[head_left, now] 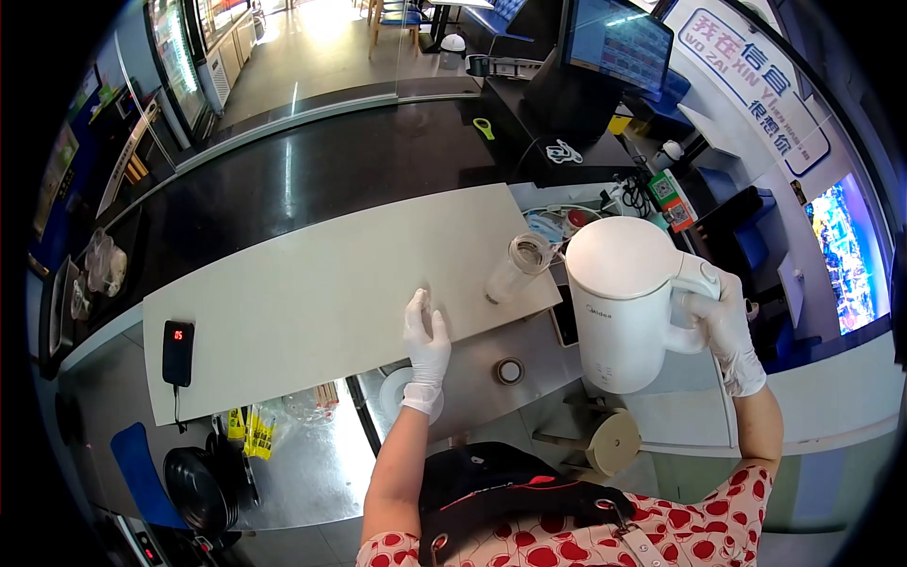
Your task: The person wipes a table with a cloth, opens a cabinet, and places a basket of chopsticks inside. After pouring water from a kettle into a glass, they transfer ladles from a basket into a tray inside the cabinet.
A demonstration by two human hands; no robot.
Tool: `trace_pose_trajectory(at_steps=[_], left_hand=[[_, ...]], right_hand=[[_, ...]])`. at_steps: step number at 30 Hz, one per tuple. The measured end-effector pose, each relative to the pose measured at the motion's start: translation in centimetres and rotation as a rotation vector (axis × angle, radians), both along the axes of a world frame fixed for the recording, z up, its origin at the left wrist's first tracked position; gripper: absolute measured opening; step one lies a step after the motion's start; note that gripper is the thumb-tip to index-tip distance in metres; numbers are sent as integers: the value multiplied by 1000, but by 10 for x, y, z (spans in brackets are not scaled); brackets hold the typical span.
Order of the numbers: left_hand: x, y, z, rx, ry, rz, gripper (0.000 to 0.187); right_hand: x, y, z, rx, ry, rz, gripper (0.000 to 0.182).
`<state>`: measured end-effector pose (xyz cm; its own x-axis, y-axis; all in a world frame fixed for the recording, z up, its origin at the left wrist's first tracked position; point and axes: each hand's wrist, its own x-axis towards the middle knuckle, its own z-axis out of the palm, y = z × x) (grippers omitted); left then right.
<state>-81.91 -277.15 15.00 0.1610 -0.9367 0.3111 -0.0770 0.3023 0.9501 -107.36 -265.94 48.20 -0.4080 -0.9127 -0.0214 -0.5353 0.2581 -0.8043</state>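
My right hand (pixel 732 326), in a white glove, is wrapped round the handle of a white electric kettle (pixel 619 317). The kettle is held up at the right with its lid on top; what is inside is hidden. Gloved too, my left hand (pixel 427 350) is over the front edge of the pale board (pixel 312 283), its fingers stretched out with nothing in them. Between my hands a clear glass jug (pixel 517 272) stands near the board's right end, just left of the kettle. A round white dish (pixel 397 392) is partly covered by my left hand.
A black power bank (pixel 178 354) with red digits lies at the board's left end. A tape roll (pixel 509 370) is on the metal counter. Black pans (pixel 198 487) sit lower left. A monitor (pixel 619 42), cables and green scissors (pixel 484 128) are farther back. A stool (pixel 614 442) stands below.
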Motion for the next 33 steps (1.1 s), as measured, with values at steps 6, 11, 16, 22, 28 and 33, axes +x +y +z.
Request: trace_pose_trajectory(at_steps=[6,11,16,22,28,33], left_hand=[[0,0,0,-8,-5,1,42],[1,0,1,-20,-16,4,43],[1,0,3,-17,-20,1,43],[2,0,2,-24,-38,12,43],[3,0,0,-29,-43,16,44],[2,-2,-5,-36,-30,20,43]], right_hand=[[-1,-1,1,4,5,-6,31],[0,-2,2,9,4,-9,31],[-2,-3,0,13,13,-10,31],[3,-5,2,5,27,-17,29],[5,-5,4,11,34,-20,27],[3,-7,4,7,40,-9,26]])
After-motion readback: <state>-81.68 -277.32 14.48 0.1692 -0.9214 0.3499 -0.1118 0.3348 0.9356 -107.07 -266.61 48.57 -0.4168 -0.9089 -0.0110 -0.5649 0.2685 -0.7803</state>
